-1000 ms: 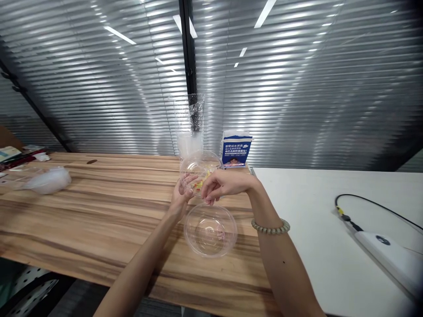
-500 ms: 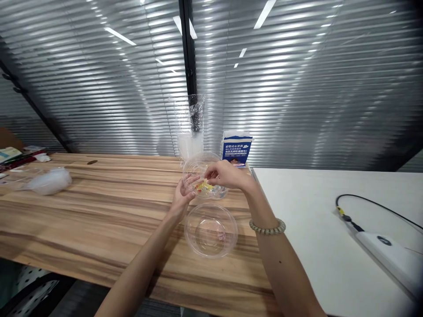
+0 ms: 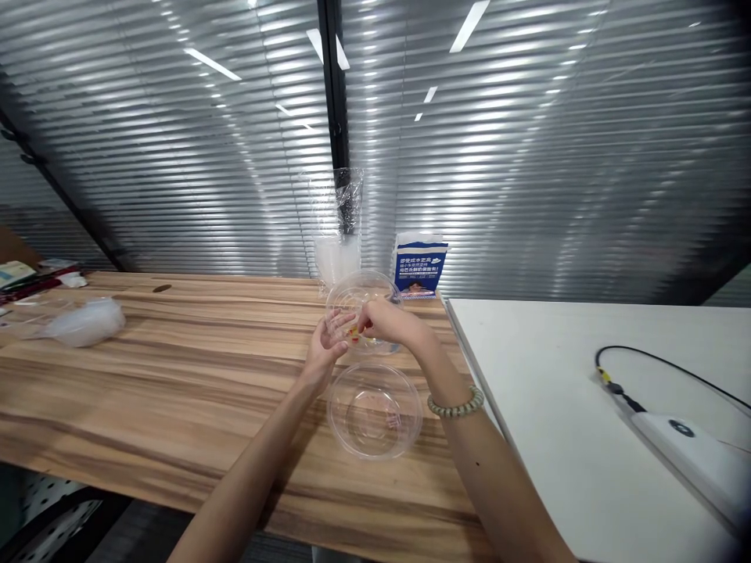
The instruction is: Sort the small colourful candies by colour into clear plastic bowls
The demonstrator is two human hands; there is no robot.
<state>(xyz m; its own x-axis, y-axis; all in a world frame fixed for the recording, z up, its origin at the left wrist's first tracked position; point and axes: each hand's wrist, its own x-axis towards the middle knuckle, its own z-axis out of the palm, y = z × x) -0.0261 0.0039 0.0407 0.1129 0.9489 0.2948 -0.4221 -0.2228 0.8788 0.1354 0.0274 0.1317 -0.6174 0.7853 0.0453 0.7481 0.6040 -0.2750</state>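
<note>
A clear plastic bowl (image 3: 347,294) stands tilted toward me, with small yellow and red pieces (image 3: 353,335) inside. My left hand (image 3: 325,344) grips its left side, thumb in front and fingers against the wall. Over the bowl's opening, my right hand (image 3: 381,320) points down with fingers curled together at the coloured pieces; whatever is between the fingertips is hidden. Closer to me, a second clear bowl (image 3: 346,438) sits upright on the wooden table, with a small pinkish patch (image 3: 393,421) at its right side.
Behind the tilted bowl stands a clear bag of white cups (image 3: 337,258), beside a blue printed package (image 3: 419,270). A translucent plastic bundle (image 3: 88,321) lies at left. On the white table (image 3: 540,375) at right are a white device (image 3: 686,438) and black cable (image 3: 657,364).
My right hand and forearm have shifted left and the fingers have dipped lower among the coloured pieces, covering more of them. My left hand keeps its hold on the bowl.
</note>
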